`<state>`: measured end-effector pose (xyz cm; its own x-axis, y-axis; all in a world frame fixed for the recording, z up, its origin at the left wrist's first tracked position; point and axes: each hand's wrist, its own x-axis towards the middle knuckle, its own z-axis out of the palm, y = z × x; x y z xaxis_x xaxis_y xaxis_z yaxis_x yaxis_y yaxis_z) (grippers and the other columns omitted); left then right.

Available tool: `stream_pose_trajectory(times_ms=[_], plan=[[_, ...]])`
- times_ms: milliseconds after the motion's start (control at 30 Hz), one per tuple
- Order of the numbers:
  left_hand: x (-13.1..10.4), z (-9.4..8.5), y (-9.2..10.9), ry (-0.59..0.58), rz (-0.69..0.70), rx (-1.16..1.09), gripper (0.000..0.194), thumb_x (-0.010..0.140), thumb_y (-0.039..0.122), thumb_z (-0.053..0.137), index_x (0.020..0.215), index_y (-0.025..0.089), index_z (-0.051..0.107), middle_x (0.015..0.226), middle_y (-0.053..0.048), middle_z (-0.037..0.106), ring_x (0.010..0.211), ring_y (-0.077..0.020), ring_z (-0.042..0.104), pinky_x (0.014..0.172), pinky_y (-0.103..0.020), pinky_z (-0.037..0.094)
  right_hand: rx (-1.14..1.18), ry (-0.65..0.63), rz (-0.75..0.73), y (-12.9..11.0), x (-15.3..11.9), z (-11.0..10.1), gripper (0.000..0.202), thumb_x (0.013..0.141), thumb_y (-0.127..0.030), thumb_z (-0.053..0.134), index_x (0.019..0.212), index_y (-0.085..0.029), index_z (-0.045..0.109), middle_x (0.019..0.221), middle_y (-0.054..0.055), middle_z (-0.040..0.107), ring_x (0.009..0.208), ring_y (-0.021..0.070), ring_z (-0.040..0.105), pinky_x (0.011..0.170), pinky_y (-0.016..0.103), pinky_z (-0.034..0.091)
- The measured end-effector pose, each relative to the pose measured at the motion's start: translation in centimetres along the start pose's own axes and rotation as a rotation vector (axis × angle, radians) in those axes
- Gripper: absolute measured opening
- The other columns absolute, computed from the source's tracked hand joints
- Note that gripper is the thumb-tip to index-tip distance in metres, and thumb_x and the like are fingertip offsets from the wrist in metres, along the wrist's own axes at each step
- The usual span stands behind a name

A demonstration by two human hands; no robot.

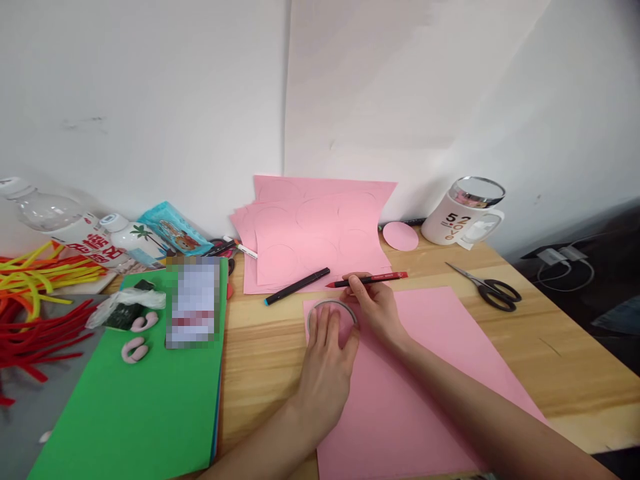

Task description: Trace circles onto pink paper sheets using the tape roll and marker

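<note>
Pink rectangular sheet of paper [390, 413] lies flat on a pale wooden table [265, 360], running out of view at the bottom edge, with a thin grey circular ring [346, 306] resting near its far left corner. A person's left hand [325, 373], fingers extended and slightly parted, lies across the ring to hold it against the paper. The right hand [376, 308], just beside it, grips a slim black pen with red ends [385, 278] between thumb and fingers, the pen lying nearly level and its tip pointing left.

Just beyond, a black marker with a blue end [297, 287] lies slantwise in front of a loose stack of pink paper sheets marked with outlined circles [317, 227]. Right of the stack are a round pink paper cut-out [401, 237], a white mug with a silver rim [443, 220] and a pair of black-handled metal scissors [495, 293]. At left, a bright green rectangular sheet [145, 413] bears two small pale pink curved pieces [134, 349], near a heap of red fuzzy strips [45, 333].
</note>
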<state>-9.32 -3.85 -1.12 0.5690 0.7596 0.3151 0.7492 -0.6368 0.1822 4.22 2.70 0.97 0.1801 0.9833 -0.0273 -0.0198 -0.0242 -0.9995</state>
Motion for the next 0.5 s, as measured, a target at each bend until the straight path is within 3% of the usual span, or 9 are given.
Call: stream_pose_trajectory(times_ms=[300, 500], plan=[[0.9, -0.7, -0.1, -0.069, -0.021, -0.034, 0.036, 0.079, -0.003, 0.039, 0.106, 0.013, 0.059, 0.141, -0.017, 0.042, 0.141, -0.0346, 0.023, 0.109, -0.062, 0.030, 0.017, 0.018, 0.005, 0.1, 0.0, 0.2, 0.050, 0.075, -0.064, 0.061, 0.085, -0.015, 0.064, 0.067, 0.004, 0.064, 0.066, 0.0199, 0.064, 0.067, 0.034, 0.056], [1.1, -0.6, 0.0, -0.090, -0.024, 0.012, 0.032, 0.077, -0.003, 0.041, 0.101, 0.012, 0.058, 0.141, -0.018, 0.041, 0.138, -0.0348, 0.029, 0.108, -0.059, 0.033, 0.092, 0.021, -0.016, 0.6, 0.0, 0.1, 0.043, 0.073, -0.057, 0.068, 0.091, -0.019, 0.056, 0.076, 0.003, 0.067, 0.070, 0.0191, 0.067, 0.073, 0.037, 0.057]])
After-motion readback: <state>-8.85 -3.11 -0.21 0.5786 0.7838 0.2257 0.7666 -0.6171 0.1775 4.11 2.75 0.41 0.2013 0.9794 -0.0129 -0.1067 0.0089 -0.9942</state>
